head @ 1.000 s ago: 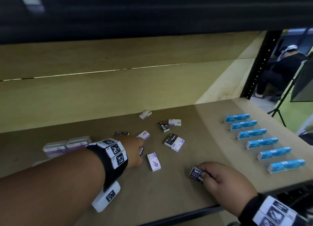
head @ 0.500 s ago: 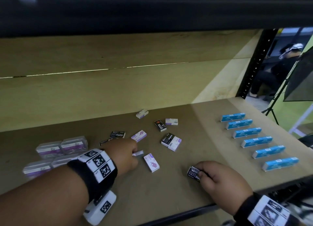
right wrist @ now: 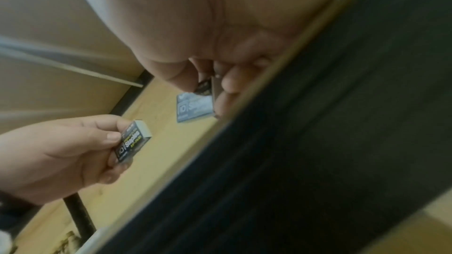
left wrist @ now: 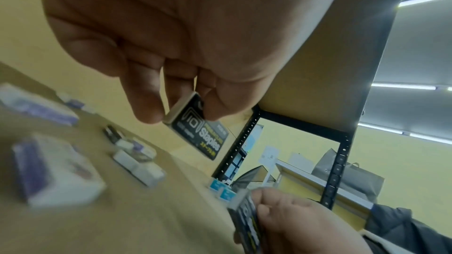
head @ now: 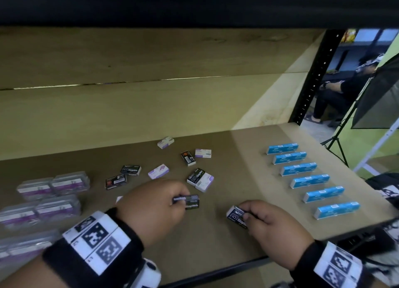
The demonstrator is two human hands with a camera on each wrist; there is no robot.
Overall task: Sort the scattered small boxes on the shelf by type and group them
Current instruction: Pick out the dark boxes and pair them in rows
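Pinching a black staples box [head: 187, 201] between thumb and curled fingers, the left hand [head: 151, 207] holds it just above the brown shelf board [head: 216, 244], near the front middle; the left wrist view shows the same box dangling from the fingertips [left wrist: 149, 111], white lettering facing out. The right hand [head: 269, 227] grasps a second black staples box [head: 237, 216] a little to the right, fingers curled round its end, and whether that box touches the board cannot be told. Behind the hands lie the loose boxes: two more black ones [head: 123, 175] side by side at left centre, a purple-and-white box [head: 158, 171] beside them, a black box leaning against a white one [head: 199, 179] in the middle, and farther back an orange-marked black box [head: 188, 157] next to a white box [head: 203, 153], with one more white box [head: 165, 142] nearest the back wall. Along the right side six blue boxes [head: 308, 180] stand in a neat diagonal row, each apart from the next. On the left, clear plastic cases with purple labels [head: 54, 186] sit grouped; their contents are too blurred to make out.
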